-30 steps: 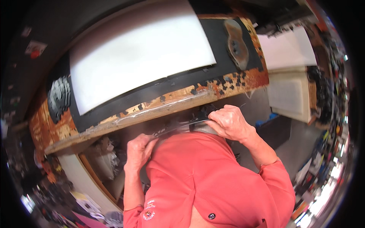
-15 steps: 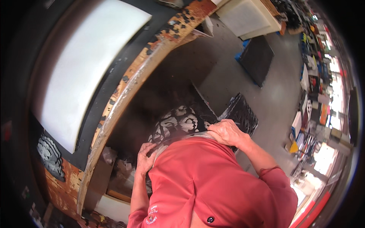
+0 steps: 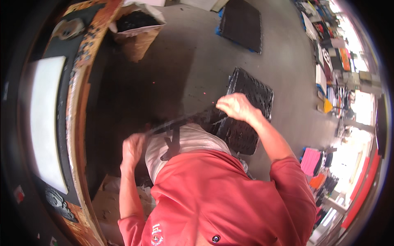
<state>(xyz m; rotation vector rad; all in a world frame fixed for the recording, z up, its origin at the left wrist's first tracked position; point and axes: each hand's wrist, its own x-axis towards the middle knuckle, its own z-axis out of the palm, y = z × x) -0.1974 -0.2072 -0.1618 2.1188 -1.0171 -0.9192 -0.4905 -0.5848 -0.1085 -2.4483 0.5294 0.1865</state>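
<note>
My left hand point(image 3: 133, 149) and my right hand point(image 3: 236, 105) are raised in front of my waist, apart, with their fingers closed. Between them stretches a thin dark sheet point(image 3: 176, 121), seen nearly edge-on and smeared by motion. Narrow black strips point(image 3: 174, 141) of it show against my light trousers point(image 3: 201, 137). How far the sheet hangs down is hidden in the dark. Beyond my right hand, a stack of black sheets point(image 3: 250, 92) with ragged edges rests on the floor.
To my left runs a worn wooden workbench edge point(image 3: 78, 98), with a white panel point(image 3: 49, 123) and a grey-black cutout piece point(image 3: 60, 204) on top. A paper bag of black scraps point(image 3: 137, 22) stands ahead. Another dark stack point(image 3: 241, 24) lies farther off; shelves of goods line the right.
Both hands have come away from my waist and farther apart, carrying the sheet forward. Its patterned face no longer shows. The view has shifted, bringing the paper bag into sight.
</note>
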